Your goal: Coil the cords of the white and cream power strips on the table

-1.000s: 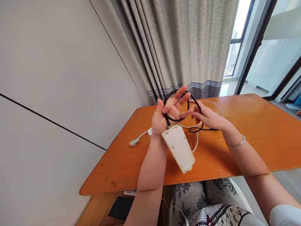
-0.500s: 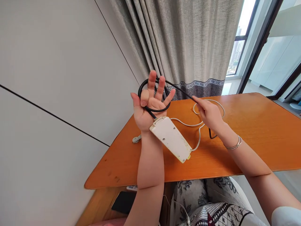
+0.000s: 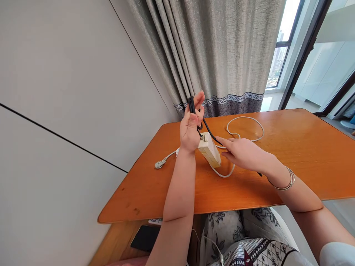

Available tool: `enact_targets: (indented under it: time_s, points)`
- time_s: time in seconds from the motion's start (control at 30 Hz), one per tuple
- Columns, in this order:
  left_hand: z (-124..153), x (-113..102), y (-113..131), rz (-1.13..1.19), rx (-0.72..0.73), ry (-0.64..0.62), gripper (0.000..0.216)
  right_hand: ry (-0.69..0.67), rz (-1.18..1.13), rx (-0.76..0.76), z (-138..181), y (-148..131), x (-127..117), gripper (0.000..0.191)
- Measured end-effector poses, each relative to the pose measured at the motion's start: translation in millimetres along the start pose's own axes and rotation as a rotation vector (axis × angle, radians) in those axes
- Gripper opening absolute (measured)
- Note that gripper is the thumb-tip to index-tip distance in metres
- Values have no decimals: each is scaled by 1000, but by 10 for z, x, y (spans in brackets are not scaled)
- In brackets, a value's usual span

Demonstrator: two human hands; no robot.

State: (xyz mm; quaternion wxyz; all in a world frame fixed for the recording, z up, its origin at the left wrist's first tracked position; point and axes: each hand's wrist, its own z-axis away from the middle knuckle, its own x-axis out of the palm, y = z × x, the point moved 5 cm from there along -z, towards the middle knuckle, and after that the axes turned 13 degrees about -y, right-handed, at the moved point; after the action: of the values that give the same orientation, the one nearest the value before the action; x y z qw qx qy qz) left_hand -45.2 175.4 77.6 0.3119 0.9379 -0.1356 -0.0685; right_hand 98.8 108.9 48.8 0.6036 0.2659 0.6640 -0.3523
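My left hand [image 3: 190, 127] is raised above the orange table [image 3: 291, 147], fingers pressed on loops of a black cable [image 3: 192, 105] wound round the hand. The cable's white power strip [image 3: 209, 149] hangs just right of that wrist. My right hand [image 3: 240, 153] is lower and to the right, pinching the free stretch of the black cable, which runs taut between both hands. A short black end shows beyond my right wrist.
A white cable [image 3: 245, 127] lies looped on the table behind my hands, its plug [image 3: 159, 164] near the left edge. A grey curtain [image 3: 222, 55] hangs behind, a window at right. A dark phone [image 3: 142, 238] lies on a lower shelf.
My left hand turned edge-on and its spread fingers closed on the coil. My right hand dropped and came toward me with the cable. The power strip swung end-on.
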Motion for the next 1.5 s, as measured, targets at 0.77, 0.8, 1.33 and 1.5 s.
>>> enact_targets:
  time_s: [0.77,0.8,1.33,1.5]
  points:
    - [270,634,-77,421,-589,-649,60,824,-108,-199,298,276,-410,29]
    - [280,663,-87,478,-594,-658,60,815,-117,-203,290,291,-410,29]
    - [313,771,-143,872,-849,-522,59,564,-491,-328,169,543,-424,30]
    - [348,752,-160,940,-831,-456,59,351,-899,-383,61,688,-332,44]
